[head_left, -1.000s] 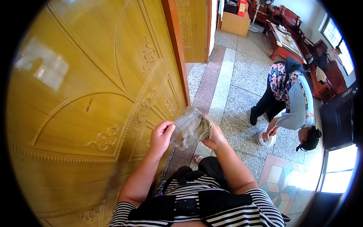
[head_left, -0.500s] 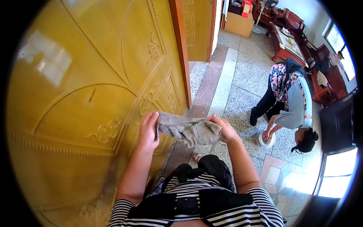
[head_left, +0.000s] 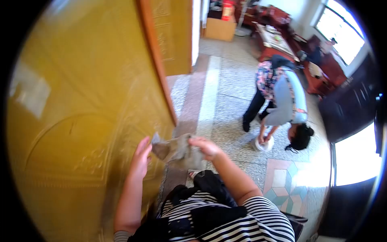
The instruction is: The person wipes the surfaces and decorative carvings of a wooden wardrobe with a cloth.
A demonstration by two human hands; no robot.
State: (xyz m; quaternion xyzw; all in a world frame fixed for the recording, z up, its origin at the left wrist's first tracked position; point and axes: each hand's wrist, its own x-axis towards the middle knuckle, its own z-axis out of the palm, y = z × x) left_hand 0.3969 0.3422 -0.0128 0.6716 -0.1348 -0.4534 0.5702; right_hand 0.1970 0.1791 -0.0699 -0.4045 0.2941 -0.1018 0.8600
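A grey-beige cloth [head_left: 179,154], creased and partly blurred, hangs in front of my body. My right hand [head_left: 206,147] grips it along its upper right side, with the fingers over the fabric. At the cloth's left end is my left hand [head_left: 140,158], its fingers stretched out and apart. Whether those fingertips still brush the cloth's corner I cannot tell. The yellow carved door [head_left: 88,133] stands close on my left, beside the left hand.
A co-worker [head_left: 288,92] bends over a white bucket [head_left: 264,144] on the speckled floor, both hands at its opening. Behind are a long red-brown table [head_left: 278,42], a wooden cabinet [head_left: 219,29] and a fan stand [head_left: 242,16]. Dark furniture [head_left: 348,97] lines the right side.
My left hand has loosened from the cloth's left end. The cloth and my right hand have moved left and lower in view, and the view has turned right. The co-worker remains at the bucket.
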